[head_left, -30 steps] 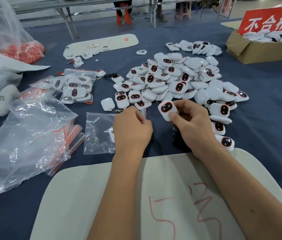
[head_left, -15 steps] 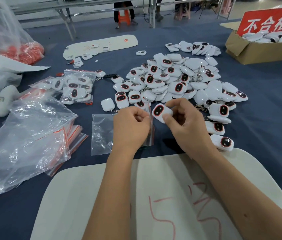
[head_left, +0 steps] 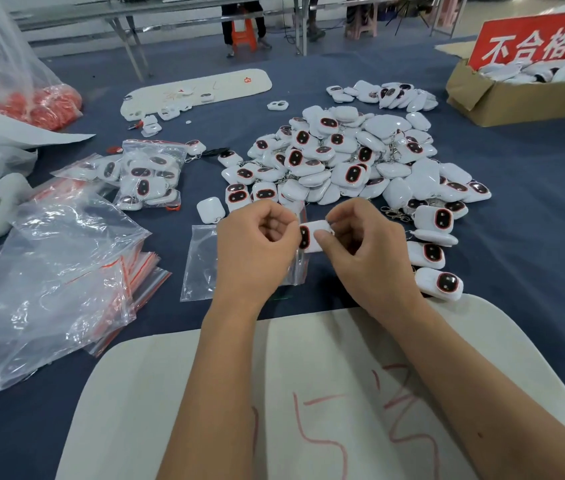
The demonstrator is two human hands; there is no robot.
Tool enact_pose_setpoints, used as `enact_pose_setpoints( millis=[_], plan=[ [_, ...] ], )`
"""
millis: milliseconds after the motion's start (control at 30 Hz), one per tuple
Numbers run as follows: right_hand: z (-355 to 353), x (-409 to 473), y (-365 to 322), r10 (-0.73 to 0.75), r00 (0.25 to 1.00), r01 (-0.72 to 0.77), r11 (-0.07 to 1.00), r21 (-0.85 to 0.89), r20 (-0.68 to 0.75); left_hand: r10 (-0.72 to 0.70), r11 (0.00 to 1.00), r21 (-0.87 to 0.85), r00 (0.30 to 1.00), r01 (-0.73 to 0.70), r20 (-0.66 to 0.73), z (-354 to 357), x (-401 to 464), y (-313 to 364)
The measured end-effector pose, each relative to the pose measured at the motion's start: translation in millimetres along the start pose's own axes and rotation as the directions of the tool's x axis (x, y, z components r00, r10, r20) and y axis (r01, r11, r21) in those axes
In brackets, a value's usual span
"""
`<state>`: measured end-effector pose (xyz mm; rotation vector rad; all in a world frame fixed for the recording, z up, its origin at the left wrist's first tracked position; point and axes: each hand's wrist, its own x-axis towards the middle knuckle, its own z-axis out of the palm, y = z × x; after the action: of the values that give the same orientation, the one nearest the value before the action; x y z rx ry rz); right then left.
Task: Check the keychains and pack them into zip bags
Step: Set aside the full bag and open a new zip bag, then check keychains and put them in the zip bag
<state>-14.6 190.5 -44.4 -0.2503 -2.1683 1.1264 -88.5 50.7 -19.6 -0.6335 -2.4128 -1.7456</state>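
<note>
Right hand (head_left: 364, 251) pinches a white keychain (head_left: 313, 236) between thumb and curled fingers, its dark red-rimmed face turned to 9 o'clock. Left hand (head_left: 257, 251) has its fingers curled at the mouth of a clear zip bag (head_left: 201, 261) and appears to pinch the bag's edge; the exact grip is hidden. The keychain sits at that mouth, just touching the left fingers; whether it is inside cannot be told. The bag lies flat on the blue cloth (head_left: 516, 271), extending toward 9 o'clock under the left hand.

At 12 o'clock from the hands: loose keychain pile (head_left: 350, 161). At 10 o'clock: filled bag (head_left: 149, 178). At 9 o'clock: stack of empty bags (head_left: 56, 271). At 2 o'clock, far: cardboard box (head_left: 516, 98) with red sign (head_left: 537, 39). At 6 o'clock: white board (head_left: 170, 393) under both forearms.
</note>
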Motion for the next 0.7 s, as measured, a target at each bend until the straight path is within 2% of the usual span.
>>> enact_pose_setpoints(
  millis=[133, 300, 333, 433, 467, 567, 600, 700],
  plan=[
    [0, -3, -1, -0.039, 0.992, 0.027, 0.995, 0.098, 0.12, 0.032, 0.999, -0.043, 0.999, -0.032, -0.004, 4, -2, 4],
    [-4, -4, -7, -0.042, 0.933, -0.116, 0.905, 0.408, 0.357, -0.004, 0.987, -0.163, 0.995, -0.012, -0.1, -1, 4, 2],
    [-4, -5, -8, -0.055, 0.914, -0.118, 0.912, 0.392, 0.402, -0.022, 0.98, -0.198, 0.995, 0.003, -0.095, -2, 5, 1],
    [1, -6, -10, -0.079, 0.835, -0.025, 0.983, 0.181, 0.544, -0.044, 0.961, -0.276, 0.997, 0.026, -0.061, 0, 4, 2],
    [2, -6, -11, -0.079, 0.836, -0.001, 0.989, 0.146, 0.543, -0.047, 0.956, -0.293, 0.997, 0.028, -0.057, 1, 4, 2],
    [2, -7, -11, -0.065, 0.936, 0.026, 0.993, 0.115, 0.347, -0.058, 0.941, -0.338, 0.997, 0.035, -0.057, 3, 4, 1],
    [1, -7, -12, -0.066, 0.946, 0.036, 0.995, 0.097, 0.319, -0.057, 0.94, -0.34, 0.997, 0.034, -0.056, 4, 5, 0],
    [0, -8, -16, -0.102, 0.907, 0.058, 0.991, 0.118, 0.409, -0.044, 0.95, -0.312, 0.998, 0.025, -0.054, 6, 4, 0]
  ],
)
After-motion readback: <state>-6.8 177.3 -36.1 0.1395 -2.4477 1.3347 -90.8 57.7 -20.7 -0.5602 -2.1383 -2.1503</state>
